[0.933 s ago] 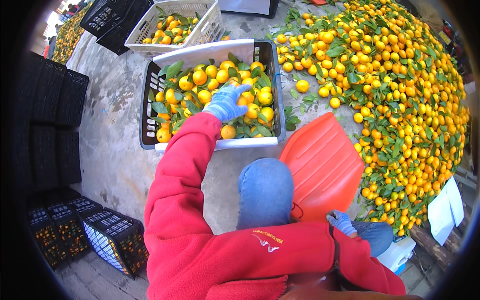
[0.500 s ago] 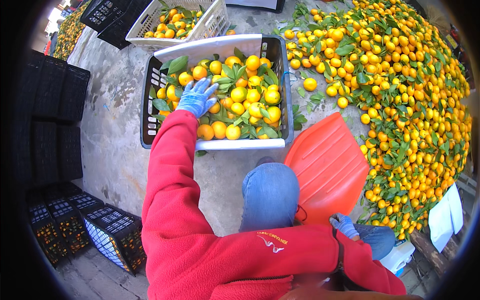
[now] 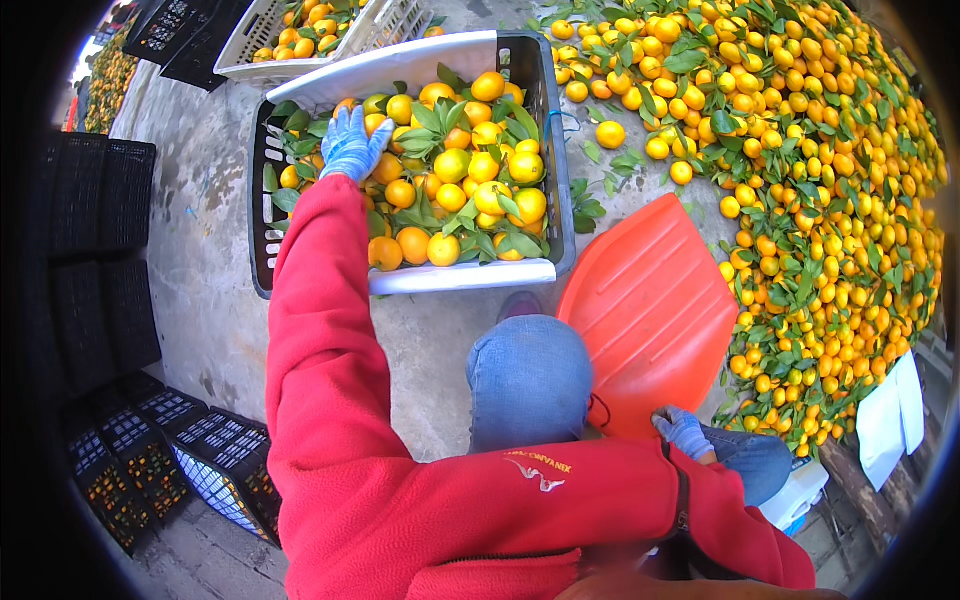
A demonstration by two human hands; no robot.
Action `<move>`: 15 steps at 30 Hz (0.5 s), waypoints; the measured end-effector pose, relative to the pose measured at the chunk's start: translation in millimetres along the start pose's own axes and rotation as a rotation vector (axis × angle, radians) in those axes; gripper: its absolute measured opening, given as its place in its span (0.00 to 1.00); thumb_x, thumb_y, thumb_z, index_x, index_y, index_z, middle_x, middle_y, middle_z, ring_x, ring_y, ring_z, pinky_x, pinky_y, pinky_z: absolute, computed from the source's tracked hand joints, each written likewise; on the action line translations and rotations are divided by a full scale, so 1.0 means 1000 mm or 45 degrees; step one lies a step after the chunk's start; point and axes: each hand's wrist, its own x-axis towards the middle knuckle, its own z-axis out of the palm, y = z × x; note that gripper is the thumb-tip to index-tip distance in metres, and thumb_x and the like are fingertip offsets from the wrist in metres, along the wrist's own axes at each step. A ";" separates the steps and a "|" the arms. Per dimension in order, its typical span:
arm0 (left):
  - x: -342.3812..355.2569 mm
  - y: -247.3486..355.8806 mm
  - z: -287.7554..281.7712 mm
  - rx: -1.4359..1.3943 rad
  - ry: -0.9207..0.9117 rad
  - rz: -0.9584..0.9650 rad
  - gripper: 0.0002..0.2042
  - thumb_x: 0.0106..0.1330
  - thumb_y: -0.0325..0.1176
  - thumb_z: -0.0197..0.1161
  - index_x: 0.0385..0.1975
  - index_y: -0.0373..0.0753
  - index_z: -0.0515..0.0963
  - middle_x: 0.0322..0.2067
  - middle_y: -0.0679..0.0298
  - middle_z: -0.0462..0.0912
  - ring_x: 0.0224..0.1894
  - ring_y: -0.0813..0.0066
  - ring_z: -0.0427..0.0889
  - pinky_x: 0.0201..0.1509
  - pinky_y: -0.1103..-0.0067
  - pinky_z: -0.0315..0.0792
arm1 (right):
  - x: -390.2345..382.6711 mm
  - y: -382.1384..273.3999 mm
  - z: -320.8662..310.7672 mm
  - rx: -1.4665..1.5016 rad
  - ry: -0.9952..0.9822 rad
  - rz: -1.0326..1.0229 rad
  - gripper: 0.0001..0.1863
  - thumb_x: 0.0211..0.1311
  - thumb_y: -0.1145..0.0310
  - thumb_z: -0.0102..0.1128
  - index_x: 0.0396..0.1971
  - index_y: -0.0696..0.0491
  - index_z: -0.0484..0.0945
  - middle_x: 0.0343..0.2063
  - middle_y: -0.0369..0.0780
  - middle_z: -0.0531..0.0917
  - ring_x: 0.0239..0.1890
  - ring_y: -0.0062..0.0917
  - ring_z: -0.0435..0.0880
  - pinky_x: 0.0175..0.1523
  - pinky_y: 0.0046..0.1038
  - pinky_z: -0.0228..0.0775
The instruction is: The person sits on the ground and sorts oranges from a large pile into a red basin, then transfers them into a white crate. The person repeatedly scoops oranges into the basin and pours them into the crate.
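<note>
My left hand (image 3: 350, 146), in a blue-and-white glove, rests with fingers spread on the mandarins (image 3: 453, 165) at the left part of a black crate (image 3: 562, 200). These are orange to yellow-green, with leaves among them. White sheeting (image 3: 465, 277) lines the crate's near and far sides. My right hand (image 3: 683, 432), gloved the same way, is low at the right beside my knee. Its curled fingers are at the near edge of a red plastic scoop (image 3: 650, 310) and appear to grip it. The palm side is hidden.
A large heap of mandarins with leaves (image 3: 830, 200) covers the right side. Beyond the black crate stands a white crate (image 3: 385, 30) of fruit. Black crates (image 3: 105, 200) are stacked at the left, and fruit-filled ones (image 3: 215, 455) sit lower left. One loose mandarin (image 3: 610, 135) lies on the concrete.
My left hand has shifted a little toward the crate's far left, over the mandarins, fingers still spread. The whole view has shifted slightly. My right hand stays by the scoop.
</note>
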 end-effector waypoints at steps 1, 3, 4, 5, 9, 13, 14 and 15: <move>-0.015 0.016 -0.006 0.073 0.065 0.097 0.34 0.63 0.57 0.58 0.65 0.41 0.66 0.65 0.46 0.61 0.67 0.48 0.62 0.71 0.60 0.54 | 0.001 -0.002 0.000 0.018 0.006 -0.013 0.14 0.62 0.60 0.60 0.38 0.55 0.81 0.30 0.47 0.84 0.32 0.37 0.84 0.41 0.34 0.76; -0.045 0.046 -0.024 -0.099 0.206 0.699 0.36 0.56 0.50 0.68 0.65 0.46 0.66 0.65 0.48 0.62 0.66 0.47 0.63 0.68 0.60 0.59 | 0.002 -0.004 -0.001 0.042 -0.001 -0.015 0.14 0.62 0.60 0.60 0.38 0.55 0.81 0.30 0.47 0.84 0.33 0.37 0.84 0.42 0.34 0.76; -0.059 0.065 -0.032 -0.186 -0.064 0.829 0.37 0.53 0.48 0.70 0.65 0.50 0.66 0.66 0.48 0.61 0.65 0.46 0.64 0.66 0.59 0.62 | 0.002 -0.005 -0.001 0.048 -0.008 -0.007 0.14 0.62 0.60 0.60 0.38 0.55 0.81 0.31 0.48 0.84 0.34 0.38 0.84 0.42 0.34 0.75; -0.071 0.084 -0.038 -0.340 -0.161 1.046 0.38 0.51 0.46 0.72 0.65 0.53 0.66 0.66 0.49 0.61 0.64 0.45 0.66 0.64 0.59 0.65 | 0.003 -0.005 -0.001 0.065 -0.034 0.023 0.14 0.62 0.60 0.60 0.38 0.55 0.81 0.31 0.48 0.84 0.35 0.38 0.84 0.43 0.35 0.75; -0.082 0.144 -0.046 0.057 -0.462 1.000 0.32 0.53 0.41 0.71 0.61 0.55 0.69 0.56 0.52 0.69 0.52 0.47 0.75 0.53 0.59 0.74 | 0.002 -0.002 -0.001 -0.005 0.000 -0.061 0.14 0.62 0.60 0.60 0.39 0.55 0.81 0.33 0.49 0.84 0.38 0.40 0.84 0.46 0.35 0.75; -0.028 0.146 -0.036 -0.098 -0.316 0.756 0.25 0.55 0.41 0.69 0.52 0.42 0.71 0.51 0.51 0.72 0.49 0.46 0.76 0.53 0.59 0.72 | 0.003 0.002 0.000 0.016 0.031 -0.051 0.14 0.62 0.60 0.60 0.40 0.56 0.81 0.35 0.49 0.84 0.40 0.41 0.84 0.47 0.35 0.74; -0.014 0.144 -0.032 -0.158 -0.156 0.630 0.26 0.55 0.40 0.69 0.53 0.41 0.70 0.53 0.52 0.71 0.52 0.45 0.75 0.55 0.58 0.71 | 0.004 0.003 0.000 0.019 -0.005 0.006 0.14 0.62 0.60 0.60 0.40 0.56 0.81 0.35 0.50 0.84 0.40 0.41 0.84 0.47 0.35 0.74; -0.004 0.142 -0.027 -0.220 0.055 0.493 0.27 0.56 0.40 0.69 0.55 0.40 0.70 0.56 0.52 0.70 0.54 0.45 0.73 0.57 0.58 0.71 | 0.005 0.003 0.001 -0.001 0.014 -0.048 0.14 0.62 0.60 0.59 0.40 0.56 0.81 0.35 0.50 0.84 0.40 0.41 0.84 0.48 0.35 0.74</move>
